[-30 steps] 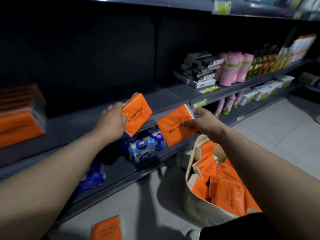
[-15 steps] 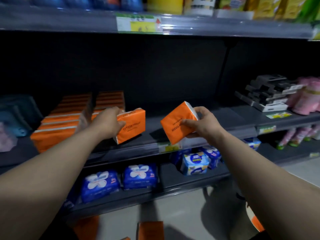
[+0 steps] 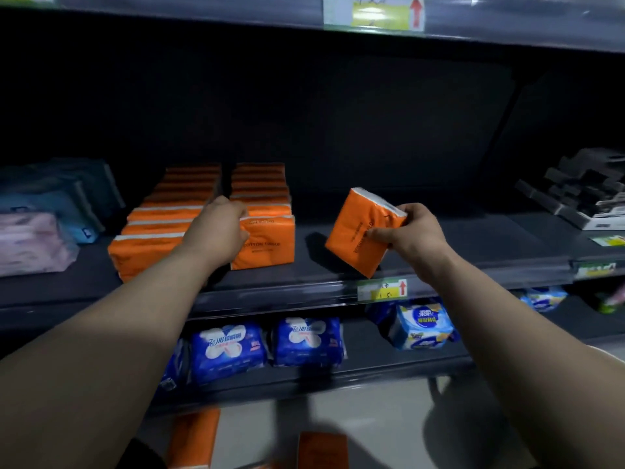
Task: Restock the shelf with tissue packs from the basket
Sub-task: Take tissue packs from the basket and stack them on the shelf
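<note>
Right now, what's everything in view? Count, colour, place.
shelf: one, dark grey, mid-frame
stocked packs: two rows, orange, shelf left of centre
front pack: one, orange, front of the right row
tilted pack: one, orange, right of the rows
soft packs: several, pink and blue, shelf far left
boxes: a stack, black and white, far right
blue packs: several, blue and white, lower shelf
floor packs: at least two, orange, floor
left grip: holds front pack
right grip: holds tilted pack
</note>
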The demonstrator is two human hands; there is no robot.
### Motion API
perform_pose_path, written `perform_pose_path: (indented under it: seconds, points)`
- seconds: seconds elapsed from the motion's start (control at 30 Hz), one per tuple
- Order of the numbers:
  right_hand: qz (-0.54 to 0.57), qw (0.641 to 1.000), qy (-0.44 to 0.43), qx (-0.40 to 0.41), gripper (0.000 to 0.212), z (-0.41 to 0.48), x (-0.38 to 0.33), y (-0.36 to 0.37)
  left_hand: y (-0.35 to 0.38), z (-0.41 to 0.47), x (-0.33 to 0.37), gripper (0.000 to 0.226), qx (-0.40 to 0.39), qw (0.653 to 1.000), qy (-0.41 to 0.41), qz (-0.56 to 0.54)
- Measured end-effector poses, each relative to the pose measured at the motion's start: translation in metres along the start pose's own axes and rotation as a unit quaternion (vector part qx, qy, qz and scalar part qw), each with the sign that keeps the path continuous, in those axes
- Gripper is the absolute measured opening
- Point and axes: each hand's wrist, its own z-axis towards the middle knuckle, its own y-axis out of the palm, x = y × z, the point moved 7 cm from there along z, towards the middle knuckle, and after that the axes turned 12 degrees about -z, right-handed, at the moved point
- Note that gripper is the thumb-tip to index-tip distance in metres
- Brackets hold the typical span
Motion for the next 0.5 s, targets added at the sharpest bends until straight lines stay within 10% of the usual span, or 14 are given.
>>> perform_pose_path:
  seconds: [0.5]
  points:
    - [-0.014, 0.988, -0.135, -0.072, 0.041, -0.037, -0.056, 0.030, -0.029, -0.013, -0.001, 0.038, 0.026, 0.997, 0.048, 0.046]
